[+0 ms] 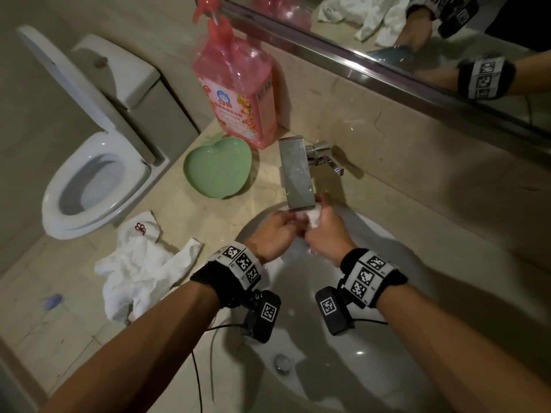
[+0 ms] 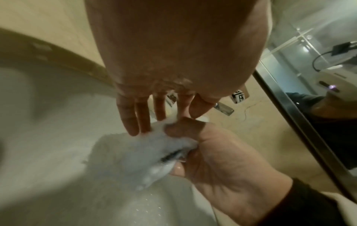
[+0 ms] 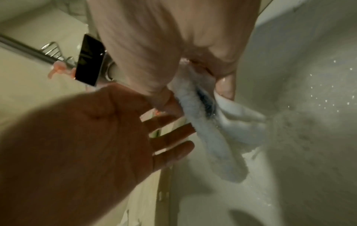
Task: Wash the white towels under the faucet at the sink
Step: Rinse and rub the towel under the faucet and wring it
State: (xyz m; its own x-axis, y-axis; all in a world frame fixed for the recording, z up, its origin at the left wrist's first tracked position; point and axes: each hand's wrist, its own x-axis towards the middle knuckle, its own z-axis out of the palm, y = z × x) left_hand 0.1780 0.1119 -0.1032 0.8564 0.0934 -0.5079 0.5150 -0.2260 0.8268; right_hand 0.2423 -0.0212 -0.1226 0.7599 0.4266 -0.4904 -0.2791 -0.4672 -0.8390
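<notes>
the sink (image 1: 396, 338) takes up most of the view, with a square chrome faucet (image 1: 296, 174) at the back edge. on the counter (image 1: 185, 204) to the left there's a heap of dry white towels (image 1: 140, 269), then a pink soap bottle (image 1: 235, 93) and a green heart dish (image 1: 217, 166).

the wet towel (image 1: 313, 217) being washed is bunched up right under the spout, over the basin. right hand (image 1: 326, 234) has thumb and fingers curled round it, gripping a fold. left hand (image 1: 275, 234) has its fingers mostly straight and a bit spread, tips pressed against the cloth.

looks soaked, so i'd guess heavier than it seems, totally floppy, a bit slippery if soapy. best grabbed by a thick gathered fold, not a loose corner.
</notes>
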